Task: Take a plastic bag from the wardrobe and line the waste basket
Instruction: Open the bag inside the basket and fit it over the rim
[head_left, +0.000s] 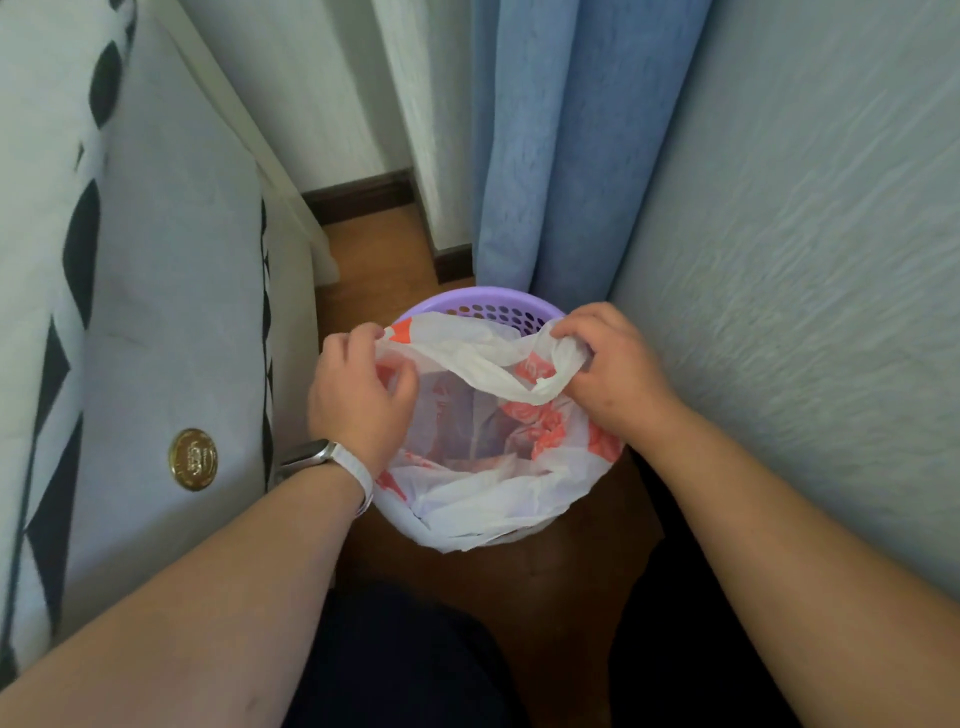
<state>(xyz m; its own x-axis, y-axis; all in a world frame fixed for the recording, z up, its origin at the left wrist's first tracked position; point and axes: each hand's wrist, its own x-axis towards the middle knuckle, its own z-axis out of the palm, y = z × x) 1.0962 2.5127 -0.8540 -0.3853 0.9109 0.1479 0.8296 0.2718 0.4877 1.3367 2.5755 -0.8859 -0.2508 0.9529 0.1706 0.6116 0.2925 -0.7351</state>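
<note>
Fingers (395, 382) of the left hand (358, 397) are curled in and pinching the bag's edge on its near-left side, while the fingers of the right hand (613, 366) are bunched tight around a gathered fold of the same plastic on the far-right side, so both hands have a firm hold of the mouth of the plastic bag (483, 467), which is white with orange print. Nearest the person, the bag's lip already drapes over the front of the waste basket (483, 299), hanging down its outside, and the body of the bag sinks into the basket, its bottom loosely crumpled inside. Further back the job looks unfinished: the far edge of the bag is held up between the two hands, apart from the purple perforated rim, which shows bare behind it. I'd judge the fetching done and the lining well past halfway, with the back edge yet to be stretched over that rim and smoothed. Beyond the basket, which sits on the wooden floor (374, 260), hangs a blue curtain (561, 156)
</note>
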